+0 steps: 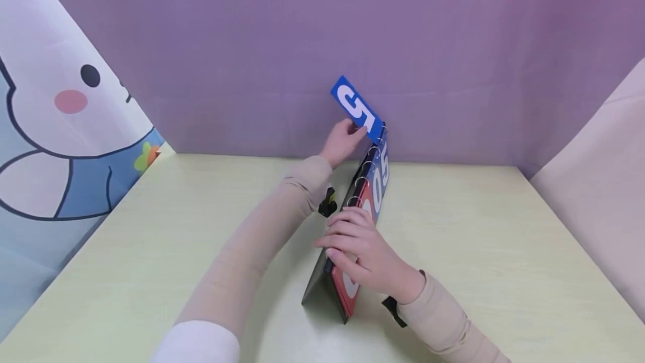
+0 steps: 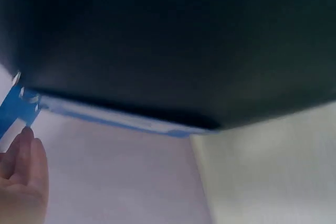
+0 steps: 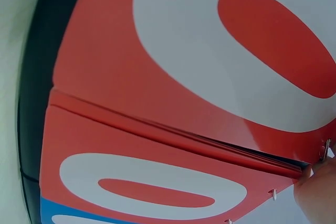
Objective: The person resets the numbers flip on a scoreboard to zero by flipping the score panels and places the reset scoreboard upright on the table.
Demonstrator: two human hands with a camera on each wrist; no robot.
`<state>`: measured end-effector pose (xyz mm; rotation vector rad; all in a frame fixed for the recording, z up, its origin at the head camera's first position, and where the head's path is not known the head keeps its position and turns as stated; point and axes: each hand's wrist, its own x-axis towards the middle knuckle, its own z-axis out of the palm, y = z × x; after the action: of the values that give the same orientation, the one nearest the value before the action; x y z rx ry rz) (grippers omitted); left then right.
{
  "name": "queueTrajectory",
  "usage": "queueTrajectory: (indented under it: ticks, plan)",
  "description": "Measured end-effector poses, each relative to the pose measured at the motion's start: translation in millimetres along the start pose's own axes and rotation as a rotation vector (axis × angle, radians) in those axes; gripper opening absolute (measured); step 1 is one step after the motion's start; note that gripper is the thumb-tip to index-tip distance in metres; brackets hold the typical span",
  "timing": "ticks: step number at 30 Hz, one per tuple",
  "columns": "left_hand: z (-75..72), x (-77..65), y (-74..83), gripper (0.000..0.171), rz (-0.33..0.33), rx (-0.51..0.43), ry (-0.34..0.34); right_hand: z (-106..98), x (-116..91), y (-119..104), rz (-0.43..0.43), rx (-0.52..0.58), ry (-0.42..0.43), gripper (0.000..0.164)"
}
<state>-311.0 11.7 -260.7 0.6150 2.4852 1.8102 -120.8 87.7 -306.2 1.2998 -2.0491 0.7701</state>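
Observation:
A flip scoreboard (image 1: 317,286) with a dark folding stand stands on the table, its ringed top edge running away from me. At its far end my left hand (image 1: 344,142) pinches a blue number card (image 1: 355,108) with a white 5, which is swung up over the rings and tilted left. In the left wrist view, the fingers (image 2: 37,161) lie against the blue card beside the dark back panel (image 2: 173,51). My right hand (image 1: 365,248) rests over the near top edge, fingers loosely bent. Red cards with white zeros (image 3: 100,124) fill the right wrist view, a fingertip at their ringed edge.
The pale table (image 1: 484,251) extends on both sides of the scoreboard. Behind it rises a purple backdrop (image 1: 242,60), with a cartoon-printed cloth (image 1: 45,122) on the left and a pale cloth (image 1: 604,184) on the right. Black straps (image 1: 327,203) show at the wrists.

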Motion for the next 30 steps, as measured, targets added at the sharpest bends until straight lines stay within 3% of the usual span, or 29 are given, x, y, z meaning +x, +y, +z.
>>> queueTrajectory:
  ticks: [8,18,26,30]
  plan:
    - [12.9,-2.1,10.9,0.048,0.061,0.097,-0.148,2,1,-1,-0.003,-0.014,-0.005,0.047]
    - [19.8,5.2,10.2,0.040,0.203,0.411,-0.299,3,0,-1,-0.006,-0.015,0.002,0.047]
    - [18.1,6.0,15.7,0.033,0.200,0.636,-0.334,2,1,-1,0.000,0.001,0.006,0.046]
    - [17.2,5.8,19.4,0.033,0.195,0.762,-0.385,3,1,-1,-0.007,-0.002,0.009,0.046]
